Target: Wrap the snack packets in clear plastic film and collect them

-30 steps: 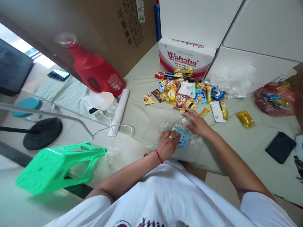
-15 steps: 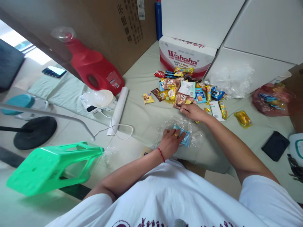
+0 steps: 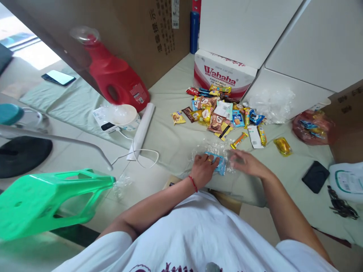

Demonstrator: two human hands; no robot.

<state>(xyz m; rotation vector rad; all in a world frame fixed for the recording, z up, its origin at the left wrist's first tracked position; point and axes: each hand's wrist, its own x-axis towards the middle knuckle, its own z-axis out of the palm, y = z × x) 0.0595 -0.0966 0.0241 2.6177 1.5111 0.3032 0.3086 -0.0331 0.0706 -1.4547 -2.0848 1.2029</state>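
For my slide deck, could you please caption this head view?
Left hand presses a blue packet inside a clear bag; right hand beside it, snack pile behind.

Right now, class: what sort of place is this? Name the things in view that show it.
Probably a home or small stockroom used for packing snacks: a pile of wrapped snacks on a cloth-covered surface, stacked cardboard cartons including a Wahaha box, and a red detergent jug.

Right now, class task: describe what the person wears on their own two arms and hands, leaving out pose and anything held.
Both arms are bare below short white sleeves of a white T-shirt with dark print at the chest. The left hand wears a gold-coloured ring on one finger and a thin red string bracelet at the wrist. The right hand, slightly blurred, shows no jewellery.
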